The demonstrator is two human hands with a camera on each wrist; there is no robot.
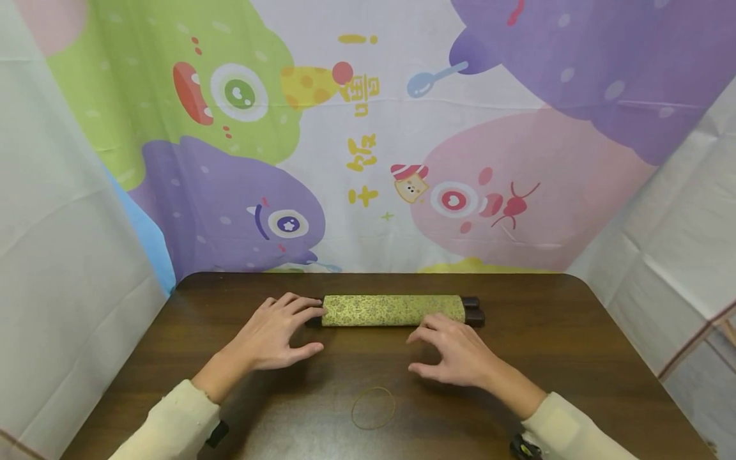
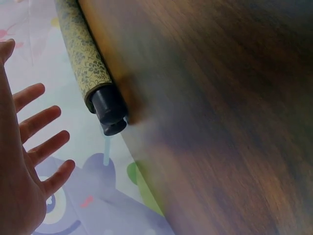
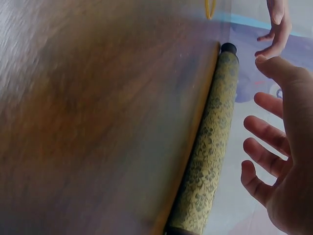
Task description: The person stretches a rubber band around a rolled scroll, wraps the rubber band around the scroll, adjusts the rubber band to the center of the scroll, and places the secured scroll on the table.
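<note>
A rolled scroll (image 1: 391,310) in yellow-gold flowered cloth lies across the far part of the brown table, dark rod ends showing at both sides. Close by its left end is my left hand (image 1: 282,329), fingers spread and thumb apart. My right hand (image 1: 454,348) hovers by the right part of the scroll, its fingers loosely bent and overlapping the near edge in the head view. In the left wrist view the black rod knobs (image 2: 110,105) stand clear of the fingers. The right wrist view shows the scroll (image 3: 208,156) beside the spread right fingers, with nothing held.
A thin rubber band (image 1: 374,407) lies on the table (image 1: 310,421) nearer to me, between the two forearms. Behind the table's far edge hangs a cartoon-printed cloth (image 1: 379,243). Pale cloth walls (image 1: 69,255) stand at both sides.
</note>
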